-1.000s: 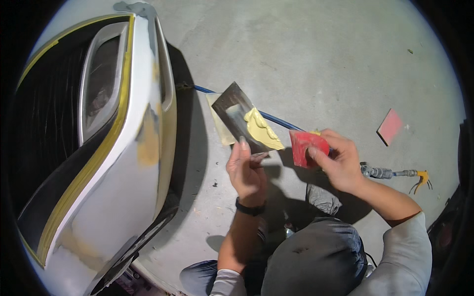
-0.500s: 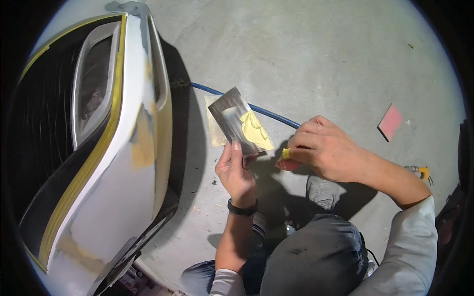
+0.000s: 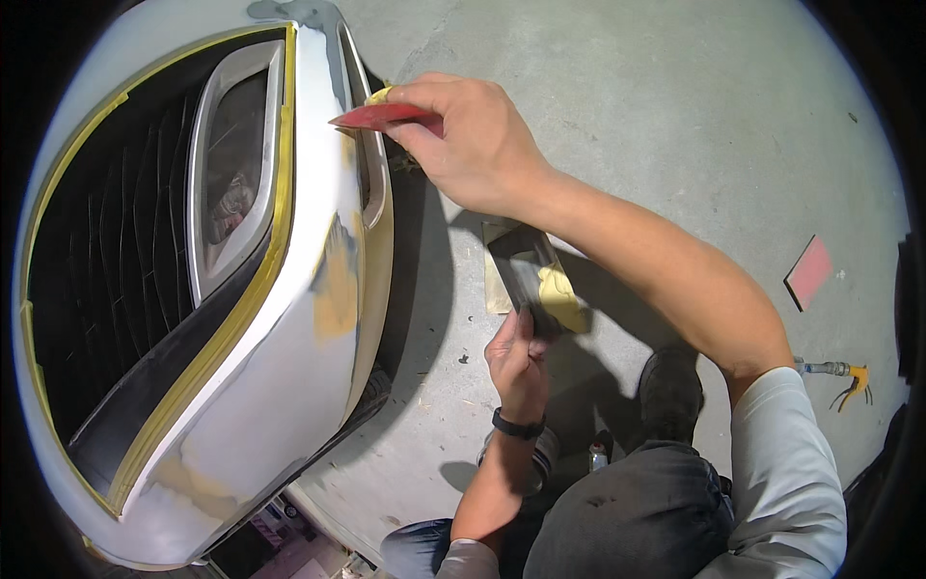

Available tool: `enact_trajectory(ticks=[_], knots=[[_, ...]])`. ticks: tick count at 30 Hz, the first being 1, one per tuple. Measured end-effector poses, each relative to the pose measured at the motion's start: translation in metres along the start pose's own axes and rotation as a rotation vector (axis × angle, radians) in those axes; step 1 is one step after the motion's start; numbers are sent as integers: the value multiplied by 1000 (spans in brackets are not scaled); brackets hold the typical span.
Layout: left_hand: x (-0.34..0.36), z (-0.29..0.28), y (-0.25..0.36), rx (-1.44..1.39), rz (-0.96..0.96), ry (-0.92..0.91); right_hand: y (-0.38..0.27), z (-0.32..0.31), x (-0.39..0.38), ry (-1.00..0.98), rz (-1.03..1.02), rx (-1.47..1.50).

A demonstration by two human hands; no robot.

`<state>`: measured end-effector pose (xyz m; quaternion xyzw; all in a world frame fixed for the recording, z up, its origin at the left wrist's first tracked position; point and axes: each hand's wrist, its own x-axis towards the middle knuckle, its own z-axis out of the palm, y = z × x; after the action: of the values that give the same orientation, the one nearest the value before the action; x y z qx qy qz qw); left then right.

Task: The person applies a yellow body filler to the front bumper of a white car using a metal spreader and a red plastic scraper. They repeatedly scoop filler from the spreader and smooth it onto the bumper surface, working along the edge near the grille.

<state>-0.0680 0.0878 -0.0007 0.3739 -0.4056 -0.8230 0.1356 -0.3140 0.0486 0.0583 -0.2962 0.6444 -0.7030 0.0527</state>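
Note:
A red putty spreader (image 3: 378, 117) is pinched in my right hand (image 3: 475, 140), its pointed edge at the white upper side of the car bumper (image 3: 246, 400). I cannot tell whether the edge touches the paint. Some yellow putty (image 3: 379, 96) shows beside the spreader, next to my fingers. My left hand (image 3: 519, 365) grips a dark metal mixing plate (image 3: 521, 265) by its lower end, thumb on top. A thick lump of yellow filler putty (image 3: 558, 292) lies on the plate's right part. The bumper has grey and tan patches, with yellow masking tape (image 3: 285, 169) along its dark grille opening.
On the concrete floor lie a pink flat block (image 3: 810, 272) and a yellow-handled air tool (image 3: 853, 376) at the right. A pale sheet (image 3: 495, 289) shows behind the plate. My bent knee (image 3: 627, 516) is at the lower middle.
My right hand has swung left and up from beside the plate to the bumper, carrying the spreader. With the view shifted, the bumper and plate appear further right.

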Motion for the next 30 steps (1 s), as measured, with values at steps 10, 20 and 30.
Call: enact_trajectory(ticks=[10, 20, 30], knots=[[-2, 6, -11, 19, -34, 146, 8, -4, 2, 34, -4, 7], [0, 16, -9, 39, -102, 199, 4, -8, -4, -105, 10, 77], [2, 14, -9, 7, -96, 182, 6, 0, -1, -116, -115, -5]])
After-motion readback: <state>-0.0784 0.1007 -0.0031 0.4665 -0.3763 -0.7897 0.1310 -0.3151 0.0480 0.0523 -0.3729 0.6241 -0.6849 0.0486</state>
